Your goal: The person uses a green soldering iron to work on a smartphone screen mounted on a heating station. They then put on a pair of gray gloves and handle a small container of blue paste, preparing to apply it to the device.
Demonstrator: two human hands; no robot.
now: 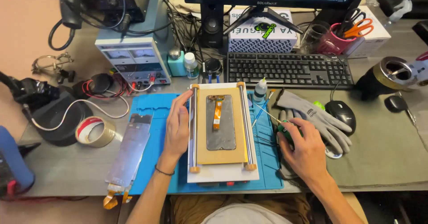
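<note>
Bracing white heating-plate fixture [223, 172] with flat open left hand [177, 128], steadying dark phone screen [221, 122]; right hand [305, 150] closed around green-handled tool [286, 130].

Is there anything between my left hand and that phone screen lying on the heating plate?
Yes: the left hand rests on the plate's left metal rail, which runs between it and the phone screen. Nothing else intervenes.
</note>
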